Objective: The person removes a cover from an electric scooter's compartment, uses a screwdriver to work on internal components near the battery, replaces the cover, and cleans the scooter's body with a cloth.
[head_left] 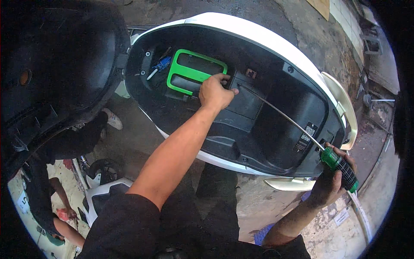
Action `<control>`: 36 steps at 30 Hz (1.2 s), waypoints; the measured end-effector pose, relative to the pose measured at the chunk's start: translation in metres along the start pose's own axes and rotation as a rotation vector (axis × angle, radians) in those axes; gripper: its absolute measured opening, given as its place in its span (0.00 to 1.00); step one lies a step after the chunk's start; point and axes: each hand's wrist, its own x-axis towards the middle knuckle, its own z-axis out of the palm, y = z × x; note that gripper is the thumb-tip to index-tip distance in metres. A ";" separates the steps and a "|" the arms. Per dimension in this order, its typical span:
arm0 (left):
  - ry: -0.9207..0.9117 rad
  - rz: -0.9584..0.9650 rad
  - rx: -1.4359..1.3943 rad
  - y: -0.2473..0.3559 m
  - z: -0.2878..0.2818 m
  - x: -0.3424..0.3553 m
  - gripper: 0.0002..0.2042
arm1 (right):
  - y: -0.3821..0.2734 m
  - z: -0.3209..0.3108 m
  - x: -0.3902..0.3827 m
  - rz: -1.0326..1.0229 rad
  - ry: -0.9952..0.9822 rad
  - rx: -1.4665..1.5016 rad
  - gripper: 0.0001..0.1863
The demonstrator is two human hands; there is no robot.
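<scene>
A long screwdriver [288,117] with a green and black handle is in my right hand [331,183], fingers wrapped round the handle. Its thin shaft slants to the upper left, and the tip meets the black panel [248,101] on the floor of a scooter's under-seat compartment [276,77]. My left hand [215,93] reaches in beside the tip, fingers curled over the near right end of a bright green frame [194,73]. The hand hides that corner of the frame. Thumb and forefinger lie close to the screwdriver's tip.
A blue-handled tool [161,64] lies at the compartment's left end. The raised black seat [77,56] stands at far left. White body panels [250,29] and a pale grab rail [345,110] surround the compartment. Another person [47,185] works at lower left near a white vehicle part [108,192].
</scene>
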 end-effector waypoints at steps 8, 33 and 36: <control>0.024 0.033 -0.001 -0.008 0.003 0.003 0.25 | -0.023 0.038 0.023 -0.302 -0.052 -0.238 0.29; 0.032 0.109 -0.019 -0.014 -0.001 0.003 0.25 | -0.079 0.127 0.070 -0.796 -0.119 -0.294 0.26; 0.014 0.097 -0.023 -0.007 -0.001 0.000 0.25 | -0.083 0.110 0.078 -0.974 -0.140 -0.508 0.23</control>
